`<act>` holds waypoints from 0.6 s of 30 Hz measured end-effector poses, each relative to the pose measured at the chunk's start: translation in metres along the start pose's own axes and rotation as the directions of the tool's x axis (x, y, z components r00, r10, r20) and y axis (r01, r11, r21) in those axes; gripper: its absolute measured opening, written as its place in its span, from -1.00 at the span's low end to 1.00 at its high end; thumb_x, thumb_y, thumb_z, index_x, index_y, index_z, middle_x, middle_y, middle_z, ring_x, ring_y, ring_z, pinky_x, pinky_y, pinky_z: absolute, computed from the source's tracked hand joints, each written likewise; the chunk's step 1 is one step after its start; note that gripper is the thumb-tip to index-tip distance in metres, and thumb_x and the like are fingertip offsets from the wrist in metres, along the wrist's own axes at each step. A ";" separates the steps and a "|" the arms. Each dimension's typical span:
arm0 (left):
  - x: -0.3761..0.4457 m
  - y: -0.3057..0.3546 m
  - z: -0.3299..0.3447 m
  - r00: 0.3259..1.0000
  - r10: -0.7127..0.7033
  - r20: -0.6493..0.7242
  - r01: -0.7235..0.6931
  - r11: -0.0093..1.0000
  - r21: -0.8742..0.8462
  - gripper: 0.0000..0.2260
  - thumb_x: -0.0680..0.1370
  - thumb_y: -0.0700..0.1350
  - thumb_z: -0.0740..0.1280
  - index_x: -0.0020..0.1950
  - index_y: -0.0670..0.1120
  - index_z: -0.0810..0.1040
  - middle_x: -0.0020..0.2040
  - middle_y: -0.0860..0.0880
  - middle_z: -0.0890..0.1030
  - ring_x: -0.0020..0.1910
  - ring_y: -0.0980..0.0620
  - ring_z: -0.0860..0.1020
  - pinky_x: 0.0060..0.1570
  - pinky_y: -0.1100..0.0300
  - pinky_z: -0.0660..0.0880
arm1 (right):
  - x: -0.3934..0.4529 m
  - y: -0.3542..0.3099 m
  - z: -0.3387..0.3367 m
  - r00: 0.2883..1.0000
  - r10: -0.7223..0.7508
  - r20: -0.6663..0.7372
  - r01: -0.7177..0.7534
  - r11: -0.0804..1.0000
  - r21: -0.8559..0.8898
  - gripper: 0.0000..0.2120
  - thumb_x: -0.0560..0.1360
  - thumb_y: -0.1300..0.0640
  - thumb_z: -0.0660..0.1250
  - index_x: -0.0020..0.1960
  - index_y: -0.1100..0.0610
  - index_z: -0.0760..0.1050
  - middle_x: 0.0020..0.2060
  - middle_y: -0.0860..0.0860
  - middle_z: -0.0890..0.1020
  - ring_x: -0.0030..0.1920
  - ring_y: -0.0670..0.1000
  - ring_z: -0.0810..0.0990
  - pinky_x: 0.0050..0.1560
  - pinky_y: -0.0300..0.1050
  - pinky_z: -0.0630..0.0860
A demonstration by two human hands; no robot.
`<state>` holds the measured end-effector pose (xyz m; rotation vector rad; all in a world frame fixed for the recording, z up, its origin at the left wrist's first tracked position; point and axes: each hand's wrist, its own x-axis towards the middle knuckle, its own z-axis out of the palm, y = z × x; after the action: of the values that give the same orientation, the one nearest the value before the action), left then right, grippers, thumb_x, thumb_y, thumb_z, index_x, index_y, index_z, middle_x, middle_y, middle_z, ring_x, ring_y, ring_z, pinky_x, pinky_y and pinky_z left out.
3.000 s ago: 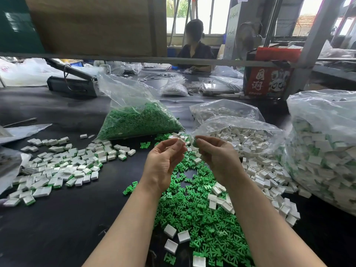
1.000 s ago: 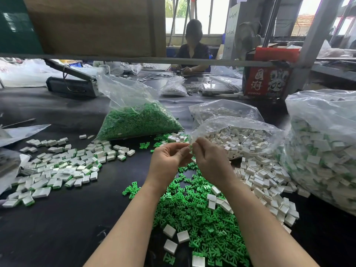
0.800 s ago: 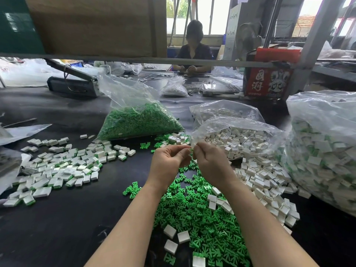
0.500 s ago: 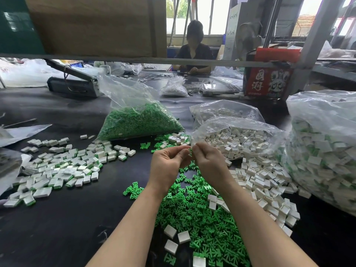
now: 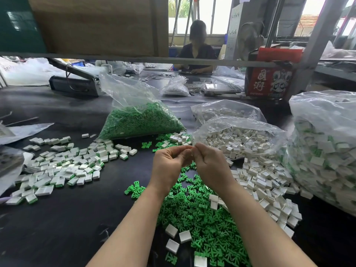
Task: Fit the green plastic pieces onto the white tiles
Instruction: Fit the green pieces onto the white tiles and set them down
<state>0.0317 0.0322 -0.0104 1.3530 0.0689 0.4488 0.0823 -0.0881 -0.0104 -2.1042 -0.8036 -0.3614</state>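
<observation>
1. Black workbench (image 5: 57, 228): green plastic pieces (image 5: 196, 214) piled under my wrists, white tiles (image 5: 265, 182) spilling right.
2. My left hand (image 5: 169, 166) and right hand (image 5: 210, 166) meet fingertip to fingertip, fingers curled, pinching something too hidden to identify.

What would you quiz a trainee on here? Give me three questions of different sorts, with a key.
1. True or false: the left hand and the right hand meet at the fingertips above the loose green pieces.
2. Multiple choice: the clear bag beyond the left hand is filled with A) green pieces, B) metal screws, C) red caps.
3. Short answer: on which side of the hands does the open bag of plain white tiles lie?

Key: 1 true; 2 A; 3 the right.
</observation>
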 end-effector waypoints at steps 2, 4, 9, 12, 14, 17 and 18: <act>0.000 0.000 0.002 1.000 0.004 -0.005 -0.004 1.000 -0.012 -0.87 0.53 -0.36 0.36 -0.06 -0.19 0.67 -0.22 -0.07 0.72 -0.25 0.07 0.68 -0.21 0.32 0.57 | -0.001 -0.004 -0.004 0.996 -0.087 0.029 0.090 0.988 -0.125 -0.79 0.64 0.12 0.15 -0.16 0.13 0.41 -0.42 -0.02 0.49 -0.43 0.02 0.42 -0.41 -0.04 0.29; 0.001 -0.001 0.001 1.000 0.011 -0.025 -0.011 1.000 -0.021 -0.86 0.53 -0.37 0.35 -0.06 -0.19 0.66 -0.21 -0.06 0.72 -0.24 0.08 0.68 -0.22 0.32 0.57 | -0.001 -0.008 -0.004 0.988 -0.141 0.062 0.151 0.961 -0.233 -0.86 0.61 0.15 0.13 -0.09 0.15 0.39 -0.39 0.01 0.48 -0.43 0.04 0.40 -0.38 -0.08 0.23; 0.002 -0.003 -0.003 0.997 0.017 -0.070 -0.015 1.000 0.023 -0.84 0.52 -0.35 0.37 -0.08 -0.12 0.68 -0.19 -0.07 0.72 -0.21 0.07 0.68 -0.21 0.30 0.57 | -0.001 -0.014 0.002 0.992 -0.085 0.097 0.113 0.932 -0.344 -0.91 0.54 0.19 0.15 0.01 0.15 0.40 -0.23 0.09 0.59 -0.27 0.14 0.53 -0.30 -0.09 0.28; 0.002 -0.002 -0.003 0.999 0.009 -0.052 -0.008 1.000 0.015 -0.89 0.50 -0.29 0.41 -0.05 -0.13 0.69 -0.16 -0.07 0.73 -0.19 0.11 0.67 -0.19 0.35 0.54 | 0.003 -0.012 0.000 0.993 0.019 0.115 0.013 0.962 -0.272 -0.91 0.57 0.18 0.13 -0.04 0.12 0.40 -0.28 0.06 0.53 -0.27 0.13 0.50 -0.30 -0.06 0.27; 0.002 0.000 -0.001 0.999 -0.009 -0.048 0.006 0.998 -0.064 -0.90 0.44 -0.22 0.44 -0.07 -0.10 0.70 -0.10 -0.12 0.72 -0.15 0.08 0.68 -0.15 0.34 0.54 | 0.008 -0.010 0.000 0.976 0.153 0.154 -0.138 0.985 -0.099 -0.83 0.58 0.19 0.12 -0.02 0.17 0.49 -0.28 0.06 0.55 -0.26 0.10 0.49 -0.26 -0.01 0.38; 0.002 0.001 0.000 0.999 -0.010 -0.037 0.005 0.993 -0.117 -0.88 0.37 -0.13 0.46 -0.12 -0.05 0.72 -0.02 -0.20 0.68 -0.13 0.04 0.68 -0.12 0.30 0.55 | 0.010 -0.008 0.000 0.914 0.312 0.257 -0.386 0.865 0.321 -0.70 0.64 0.14 0.10 -0.07 0.17 0.58 -0.32 0.12 0.62 -0.33 0.04 0.49 -0.27 -0.03 0.39; 0.001 0.001 0.000 1.000 -0.013 -0.026 0.009 0.992 -0.125 -0.87 0.37 -0.13 0.46 -0.10 -0.05 0.71 -0.03 -0.19 0.69 -0.12 0.03 0.68 -0.11 0.28 0.55 | 0.010 -0.007 -0.001 0.890 0.337 0.308 -0.446 0.783 0.434 -0.64 0.66 0.08 0.07 -0.10 0.17 0.58 -0.34 0.12 0.62 -0.37 0.01 0.47 -0.30 -0.07 0.35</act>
<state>0.0325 0.0327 -0.0091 1.2228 0.0689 0.4548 0.0850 -0.0816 -0.0010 -1.7665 -0.4790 0.2863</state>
